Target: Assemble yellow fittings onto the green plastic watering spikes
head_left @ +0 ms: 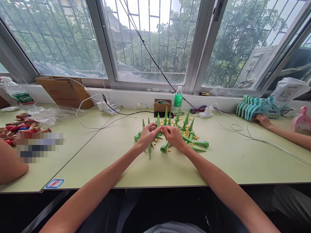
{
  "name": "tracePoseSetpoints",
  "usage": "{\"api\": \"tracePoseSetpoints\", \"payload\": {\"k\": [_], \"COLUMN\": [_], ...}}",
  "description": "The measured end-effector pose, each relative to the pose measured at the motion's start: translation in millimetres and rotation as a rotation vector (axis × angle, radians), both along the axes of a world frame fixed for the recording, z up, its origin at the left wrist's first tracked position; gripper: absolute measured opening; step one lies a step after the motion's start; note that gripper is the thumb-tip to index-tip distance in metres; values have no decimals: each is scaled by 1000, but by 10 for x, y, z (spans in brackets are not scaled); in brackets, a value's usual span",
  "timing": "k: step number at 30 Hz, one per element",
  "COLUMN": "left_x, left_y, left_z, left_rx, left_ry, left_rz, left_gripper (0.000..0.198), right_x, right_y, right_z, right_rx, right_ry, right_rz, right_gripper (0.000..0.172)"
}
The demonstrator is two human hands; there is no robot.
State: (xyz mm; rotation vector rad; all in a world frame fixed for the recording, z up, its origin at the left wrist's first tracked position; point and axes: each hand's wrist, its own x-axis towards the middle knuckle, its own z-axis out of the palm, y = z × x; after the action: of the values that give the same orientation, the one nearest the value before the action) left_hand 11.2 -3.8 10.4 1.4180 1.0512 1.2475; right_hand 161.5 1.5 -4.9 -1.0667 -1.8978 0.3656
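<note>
My left hand (148,134) and my right hand (173,136) meet fingertip to fingertip over a pile of green plastic plant-watering spikes. Both are closed in a pinch; whatever lies between the fingers is too small and covered to make out. A green spike (158,120) rises just behind the fingertips, and I cannot tell whether it is held. Several spikes stand tip up at the back, such as one spike (186,120). Others lie on their sides, like a spike (164,147) with its round cap toward me. Small yellow valve pieces (186,133) are scattered among them.
Behind the pile stand a small brown box (162,105), a dark phone (159,115) and a green-labelled bottle (178,97). White cables (236,127) cross the pale table (102,161). Another person's hand (263,120) touches blue-green dustpans (252,108) at right. Red-and-wood pieces (23,127) lie left.
</note>
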Motion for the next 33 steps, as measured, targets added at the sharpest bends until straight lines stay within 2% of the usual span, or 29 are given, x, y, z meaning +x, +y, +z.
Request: {"api": "tracePoseSetpoints", "payload": {"k": [9,33], "left_x": [9,-2], "left_y": [-21,-23], "left_z": [23,13], "left_rx": [-11,6], "left_ry": [1,35], "left_rz": [1,-25], "left_gripper": [40,37], "right_x": [-10,-9], "right_y": [-26,-23], "right_z": [10,10], "right_rx": [-8,30], "right_ry": [23,-4], "right_rz": [-6,-7], "right_gripper": [43,42]}}
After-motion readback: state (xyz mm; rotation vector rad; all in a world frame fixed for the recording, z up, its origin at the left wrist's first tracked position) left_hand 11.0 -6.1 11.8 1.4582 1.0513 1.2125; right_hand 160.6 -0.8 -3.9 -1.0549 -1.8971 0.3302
